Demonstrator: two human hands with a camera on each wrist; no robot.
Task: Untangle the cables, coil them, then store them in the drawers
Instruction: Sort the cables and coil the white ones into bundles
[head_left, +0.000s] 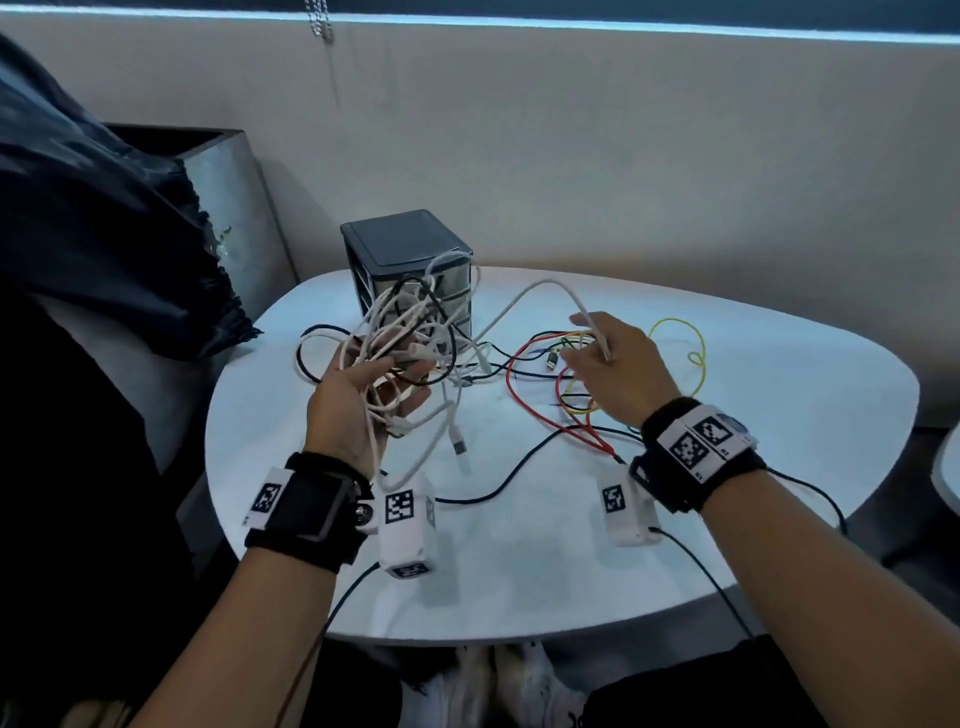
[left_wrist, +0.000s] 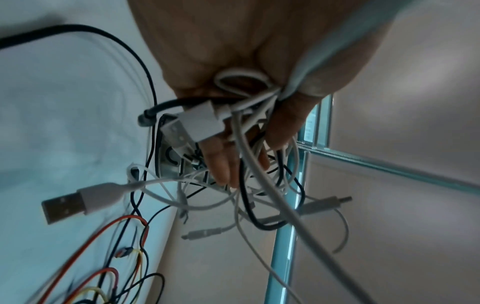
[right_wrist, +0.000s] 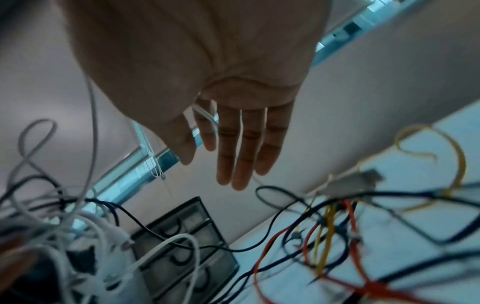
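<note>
Office or meeting-room corner, seemingly: rounded white counter (head_left: 519, 582) under the right grip (head_left: 618, 364), plain wall (head_left: 623, 156) beyond it, blind's bead chain (head_left: 318, 21) above.

From here the room looks dim and bluish, its cool light coming from a bright strip of window (head_left: 623, 28) above the wall (head_left: 623, 156) and leaving soft shadows on the white table (head_left: 545, 582). The head view bows at its edges; in both wrist views the cables (left_wrist: 279, 198) smear with motion, and the right hand (right_wrist: 207, 72) sits close and soft.
</note>
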